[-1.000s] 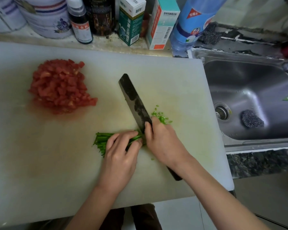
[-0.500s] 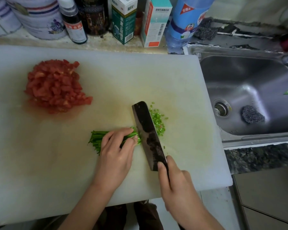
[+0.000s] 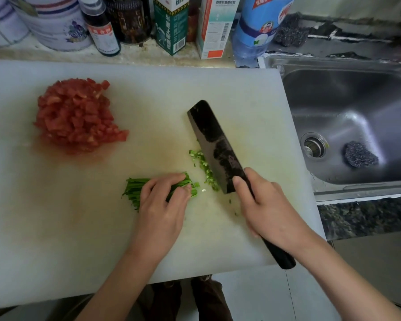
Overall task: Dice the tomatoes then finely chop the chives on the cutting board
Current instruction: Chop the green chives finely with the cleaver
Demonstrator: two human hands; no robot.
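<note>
The left hand point(image 3: 162, 205) clamps curled fingers round the chives point(image 3: 134, 188); the right hand point(image 3: 269, 209) grips the knife point(image 3: 215, 147). Fingertips should tuck back, with the bundle fed right in small steps.

Back ledge: white tub point(image 3: 53, 24), dark red-labelled bottle point(image 3: 102, 34), green carton point(image 3: 171, 24), white carton point(image 3: 215, 26), blue bottle point(image 3: 257, 26) — in a row.
Sink point(image 3: 347, 93): stainless steel, on the right — a scourer point(image 3: 360, 156) lies near its drain point(image 3: 314, 145).

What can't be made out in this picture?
Head view:
Middle of the chive bunch: under the left hand.
Most of the knife handle: inside the right hand.
Some chopped chives: behind the blade.
Top of the green carton: cut by the top edge.
</note>
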